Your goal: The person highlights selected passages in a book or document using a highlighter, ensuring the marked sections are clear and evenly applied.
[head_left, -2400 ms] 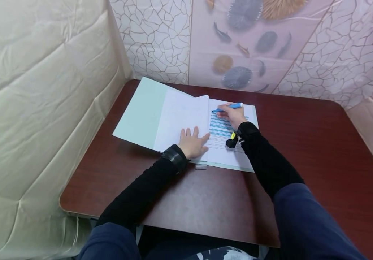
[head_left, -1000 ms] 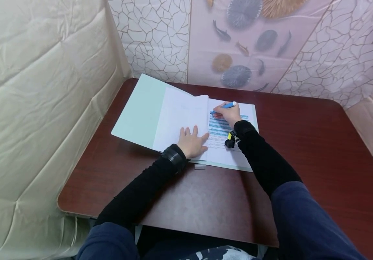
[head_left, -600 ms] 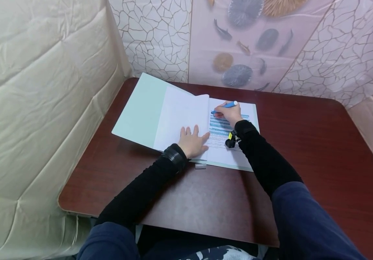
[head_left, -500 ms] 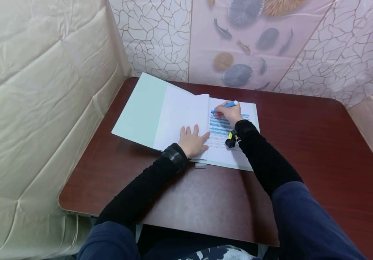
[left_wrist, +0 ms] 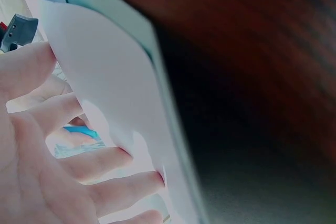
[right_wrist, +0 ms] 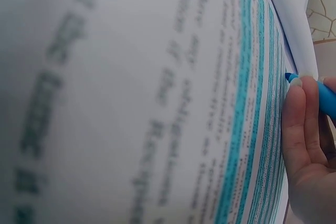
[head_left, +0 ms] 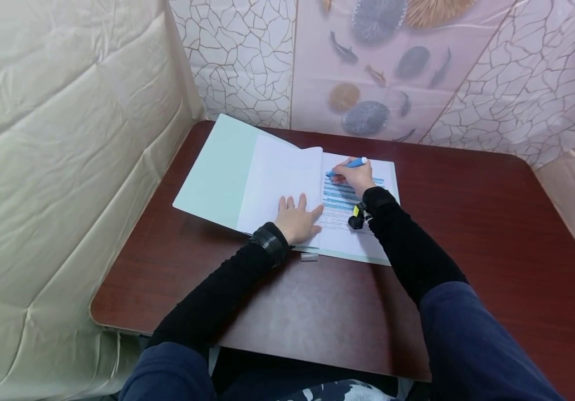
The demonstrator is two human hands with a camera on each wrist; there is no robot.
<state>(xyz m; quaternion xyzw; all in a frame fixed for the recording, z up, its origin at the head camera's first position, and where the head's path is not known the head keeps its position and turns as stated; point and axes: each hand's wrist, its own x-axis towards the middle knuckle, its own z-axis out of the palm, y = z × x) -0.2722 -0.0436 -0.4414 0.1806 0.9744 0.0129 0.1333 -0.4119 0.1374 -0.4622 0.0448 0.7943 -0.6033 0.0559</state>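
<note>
My right hand [head_left: 356, 175] pinches a blue highlighter [head_left: 355, 162], its tip down near the left margin of the printed page [head_left: 339, 223], close to the top. Blue stripes run across several lines of that page; the right wrist view shows them beside the highlighter's tip [right_wrist: 290, 77]. My left hand [head_left: 297, 221] lies with fingers spread on the white turned-over sheet [head_left: 279, 178], its thumb by the fold. Both sheets lie in an open pale green folder [head_left: 217, 172]. The left wrist view shows the straight fingers [left_wrist: 123, 190] against the sheet.
The folder lies on a dark red-brown table [head_left: 467, 223]. A small grey piece [head_left: 309, 257] sits at the folder's lower edge. A black wrist camera mount with a yellow mark [head_left: 356, 217] hangs under the right wrist, over the page. Patterned sheeting [head_left: 239, 61] rises behind the table.
From 2.4 to 1.0 seconds ago, my right hand shifted slightly left with the highlighter. Since then its tip stays near the left margin. My left hand keeps its place on the sheet.
</note>
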